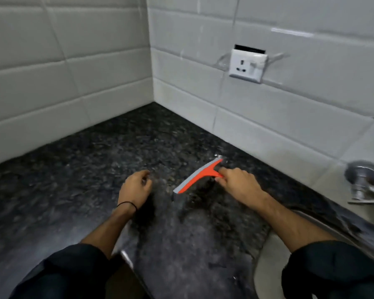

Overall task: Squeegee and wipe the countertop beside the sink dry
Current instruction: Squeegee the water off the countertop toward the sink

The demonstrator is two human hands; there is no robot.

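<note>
1. White glazed tile walls: two faces meeting in a corner at the back, closing your work area on the far side and on the left.

2. Black speckled stone countertop: runs from the wall corner toward you. Its front edge shows as a bright strip low in the middle of the view. Wide open room lies to your left; the surface is blurred, so wet and dry patches cannot be told apart.

3. Steel sink: only its rim shows, bounding the countertop on your right.

4. Chrome tap: mounted at the right wall, above the sink rim, blurred.

5. White wall socket with switch: set in the right tile wall above the counter. No readable writing on it or elsewhere.

6. Orange squeegee with a grey rubber blade: near the right wall, blade running diagonally, lower end at the countertop.

7. Your right hand: fingers closed round the squeegee handle.

8. Your left hand: holding nothing, fingers loosely curled over the counter, just left of the blade, apart from it. A thin black band circles the wrist.
</note>
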